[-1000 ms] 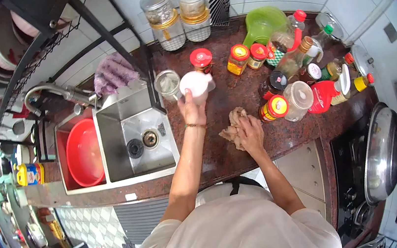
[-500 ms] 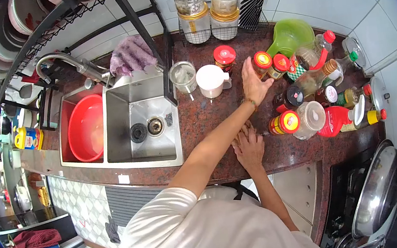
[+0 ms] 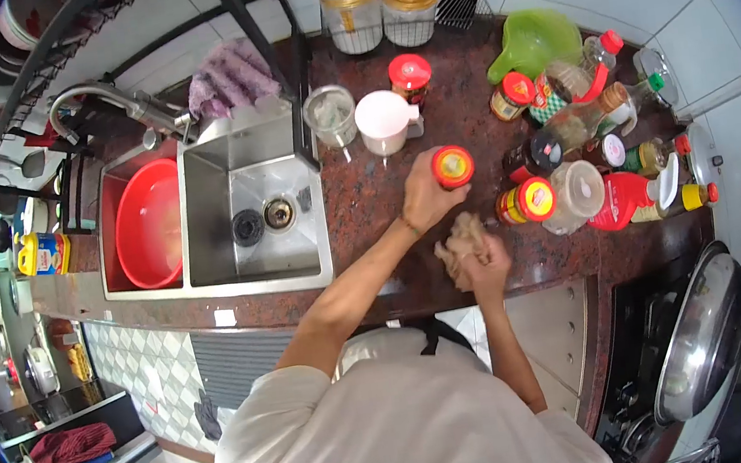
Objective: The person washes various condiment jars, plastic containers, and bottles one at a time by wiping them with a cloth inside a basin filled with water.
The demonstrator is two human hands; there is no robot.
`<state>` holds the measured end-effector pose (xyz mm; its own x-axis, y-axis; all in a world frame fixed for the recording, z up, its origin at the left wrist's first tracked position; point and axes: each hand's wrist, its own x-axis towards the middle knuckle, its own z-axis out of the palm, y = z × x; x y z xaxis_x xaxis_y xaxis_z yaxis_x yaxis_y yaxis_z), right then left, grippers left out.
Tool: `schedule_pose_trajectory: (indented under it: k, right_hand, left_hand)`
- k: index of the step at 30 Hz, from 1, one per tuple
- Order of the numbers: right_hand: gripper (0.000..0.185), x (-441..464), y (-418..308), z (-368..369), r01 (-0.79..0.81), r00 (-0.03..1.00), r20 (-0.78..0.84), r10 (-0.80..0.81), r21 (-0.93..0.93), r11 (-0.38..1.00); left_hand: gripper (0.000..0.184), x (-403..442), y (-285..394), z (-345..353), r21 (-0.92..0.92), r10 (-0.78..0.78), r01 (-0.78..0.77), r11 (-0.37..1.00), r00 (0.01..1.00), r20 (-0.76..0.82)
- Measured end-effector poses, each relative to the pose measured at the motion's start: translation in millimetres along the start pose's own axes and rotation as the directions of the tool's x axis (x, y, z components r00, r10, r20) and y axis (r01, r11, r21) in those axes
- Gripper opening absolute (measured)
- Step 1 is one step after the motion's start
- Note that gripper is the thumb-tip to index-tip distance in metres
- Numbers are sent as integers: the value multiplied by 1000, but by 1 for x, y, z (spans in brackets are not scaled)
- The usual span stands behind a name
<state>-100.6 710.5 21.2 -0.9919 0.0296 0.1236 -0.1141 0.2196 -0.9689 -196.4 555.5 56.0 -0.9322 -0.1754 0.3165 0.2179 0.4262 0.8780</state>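
Head view shows a stainless steel sink [image 3: 303,281], square-cornered and smooth-walled, set into a glossy, speckled red-brown stone counter [image 3: 368,209]. Right of the sink, on the counter's near half, is a small round jar with a red-and-yellow lid [image 3: 452,167], its body largely hidden; whether its base touches the stone cannot be told. Farther right of the sink and nearer the body lies a bunched beige cloth [image 3: 457,247], soft, creased and irregular in outline. Just beside the sink's right edge stand a clear tumbler [image 3: 331,118] and a smooth pale pink cup [image 3: 385,121] with a side handle, while a curved green plastic colander [image 3: 542,42] sits well to the right of the sink, toward the wall. The left hand [image 3: 426,195] is curled around the jar below its lid, only part of the fingers showing. The right hand [image 3: 490,268] has its fingers bent and gathered on a fold of the cloth. The left arm slants forward from the sink's near side, elbow bent, wrist ringed by a thin bracelet [image 3: 410,226]; the right forearm [image 3: 509,344] rises nearly straight from the body.
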Motion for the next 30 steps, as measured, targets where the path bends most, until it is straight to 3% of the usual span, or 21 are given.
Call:
schedule_pose_trajectory:
  k: [1, 2, 4, 6, 7, 8, 10, 12, 13, 14, 16, 18, 20, 21, 23, 25, 28, 30]
  right_hand:
    - [37, 1, -13, 0, -41, 998, -45, 50, 180, 983]
    - [36, 7, -29, -1, 34, 996, -88, -23, 124, 992]
    - [35, 25, -84, 11, 192, 981, -13, -193, -60, 980]
    - [33, 43, -116, 42, 510, 860, 195, -472, -361, 780]
    - [32, 48, -126, 63, 566, 824, 286, -488, -430, 703]
    - [32, 52, -131, 80, 617, 787, 377, -489, -488, 617]
    - [33, 68, -117, 103, 557, 826, 398, -399, -472, 683]
    - [35, 98, -91, 108, 182, 860, 500, -103, -113, 977]
    - [35, 101, -79, 104, -77, 811, 584, 33, 51, 996]
    - [36, 96, -68, 101, -234, 801, 589, 106, 147, 961]
    - [38, 96, -57, 98, -490, 761, 613, 211, 330, 807]
    - [43, 71, -43, 102, -363, 884, 449, 133, 476, 801]
    - [44, 46, -26, 108, -255, 949, 297, 105, 527, 810]
    - [43, 37, -36, 109, -209, 962, 253, 100, 451, 868]
    - [46, 15, -61, 108, 94, 971, 203, -129, 174, 980]
    - [48, 25, -53, 126, 477, 865, 203, -458, -53, 877]
    - [49, 42, -85, 135, 277, 921, 289, -261, -15, 961]
    - [50, 54, -85, 139, -90, 924, 382, -13, 252, 964]
  left_hand:
    - [62, -15, 1, -16, -30, -26, 26, 999, 1000, 5]
    - [60, -26, 2, -33, -57, -47, 47, 997, 999, 8]
    - [58, -39, 3, -56, -83, -77, 80, 993, 996, 37]
    - [58, -50, 4, -73, -88, -100, 107, 990, 992, 78]
    - [58, -50, -22, -76, 114, 358, -369, 922, 927, 112]
    - [59, -54, -20, -82, 24, 221, -224, 974, 971, 87]
    - [60, -61, -11, -89, -166, -65, 77, 983, 995, 77]
    - [63, -61, -14, -91, -89, -99, 106, 990, 992, 81]
    - [63, -61, -13, -91, -71, -130, 138, 988, 986, 99]
    - [63, -63, -11, -93, -53, -162, 169, 984, 980, 119]
    - [59, -62, -13, -94, -39, -44, 47, 998, 996, 76]
    - [58, -63, -27, -91, -13, 97, -97, 995, 994, 40]
    - [55, -60, -22, -103, -199, -116, 121, 973, 993, 36]
    - [54, -55, -22, -107, -285, -215, 221, 933, 975, 53]
    - [52, -60, -45, -102, -584, -309, 277, 763, 950, 46]
    - [50, -51, -46, -106, -775, -362, 312, 550, 925, 116]
    - [46, -63, -45, -120, -880, -362, 386, 277, 890, 277]
    - [44, -63, -34, -134, -903, -261, 408, 137, 894, 365]
